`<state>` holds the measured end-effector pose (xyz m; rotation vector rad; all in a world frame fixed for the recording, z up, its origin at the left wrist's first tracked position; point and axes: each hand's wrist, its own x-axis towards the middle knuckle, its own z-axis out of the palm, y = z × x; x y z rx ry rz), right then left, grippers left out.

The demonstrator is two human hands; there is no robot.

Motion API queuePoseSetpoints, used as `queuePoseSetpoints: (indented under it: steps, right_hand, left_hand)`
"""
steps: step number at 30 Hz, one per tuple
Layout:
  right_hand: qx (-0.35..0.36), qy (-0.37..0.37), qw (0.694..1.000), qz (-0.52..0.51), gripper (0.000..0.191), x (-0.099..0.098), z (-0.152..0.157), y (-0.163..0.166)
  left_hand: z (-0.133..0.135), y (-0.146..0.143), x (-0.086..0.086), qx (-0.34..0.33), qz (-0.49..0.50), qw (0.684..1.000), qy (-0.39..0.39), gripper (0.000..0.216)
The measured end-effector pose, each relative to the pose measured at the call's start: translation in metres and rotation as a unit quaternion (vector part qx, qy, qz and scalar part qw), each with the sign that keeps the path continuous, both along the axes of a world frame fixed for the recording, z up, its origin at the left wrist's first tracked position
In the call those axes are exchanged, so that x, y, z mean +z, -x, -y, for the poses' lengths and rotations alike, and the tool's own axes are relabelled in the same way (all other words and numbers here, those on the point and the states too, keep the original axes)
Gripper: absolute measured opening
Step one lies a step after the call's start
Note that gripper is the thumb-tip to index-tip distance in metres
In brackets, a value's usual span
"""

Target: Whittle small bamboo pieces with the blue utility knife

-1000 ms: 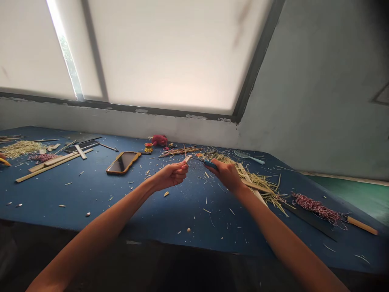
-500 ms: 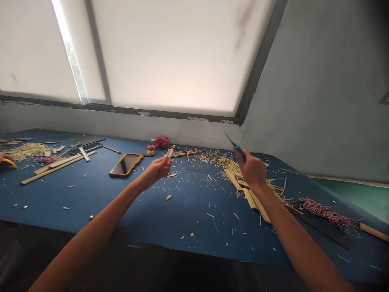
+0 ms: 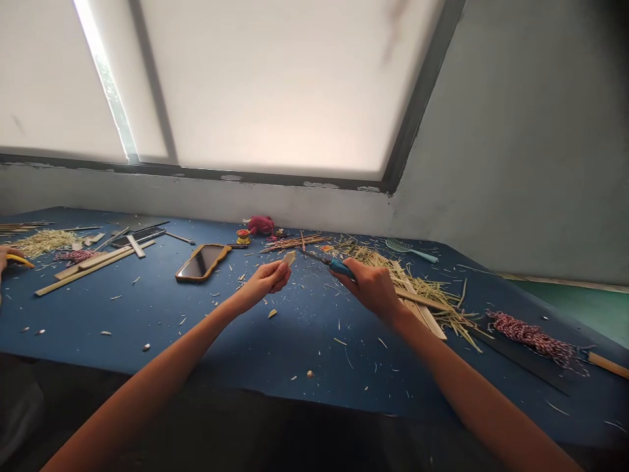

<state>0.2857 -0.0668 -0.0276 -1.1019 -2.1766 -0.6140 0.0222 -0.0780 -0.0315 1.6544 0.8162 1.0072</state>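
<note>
Between the fingers of my left hand (image 3: pixel 265 284) is a small pale strip of wood (image 3: pixel 289 258), its short end sticking up past the thumb. My right hand (image 3: pixel 376 288) is closed round the blue handle of a knife (image 3: pixel 343 267). The knife's thin dark blade points left toward the strip; whether it touches cannot be made out. Under and beyond my right forearm lies a heap of thin yellowish shavings (image 3: pixel 442 314) with several flat wooden slats (image 3: pixel 417 305).
A phone in a yellow wavy case (image 3: pixel 203 263) lies left of centre. Red-white cord (image 3: pixel 533 335) and a long dark blade (image 3: pixel 521 360) lie at right; a green hairbrush (image 3: pixel 410 249) rests behind. Another person's hand (image 3: pixel 6 255) holds something yellow at far left. Shavings litter the blue table (image 3: pixel 236 360).
My right hand has moved left and down, bringing the knife near the strip. My left hand has shifted slightly right. The hairbrush has come into fuller view.
</note>
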Motion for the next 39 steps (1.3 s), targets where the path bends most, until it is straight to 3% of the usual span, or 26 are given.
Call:
queuePoseSetpoints:
  steps: [7,20,28,39]
  right_hand:
    - [0.029,0.019,0.999,0.027,0.041,-0.007,0.003,0.007]
    - [0.065,-0.032,0.997,0.010,0.039,-0.007,0.006,0.012]
    - [0.064,0.006,0.998,-0.001,0.033,-0.007,0.011,0.021]
    - [0.098,0.066,0.991,0.056,0.021,-0.016,0.007,0.014]
  left_hand:
    - [0.006,-0.001,0.001,-0.035,-0.008,0.999,-0.007,0.040]
    - [0.016,-0.006,0.002,-0.111,0.033,0.992,0.040,0.038]
    - [0.015,-0.006,-0.002,-0.110,0.111,0.980,0.121,0.033]
    - [0.019,-0.002,0.004,-0.114,0.119,0.977,0.136,0.032]
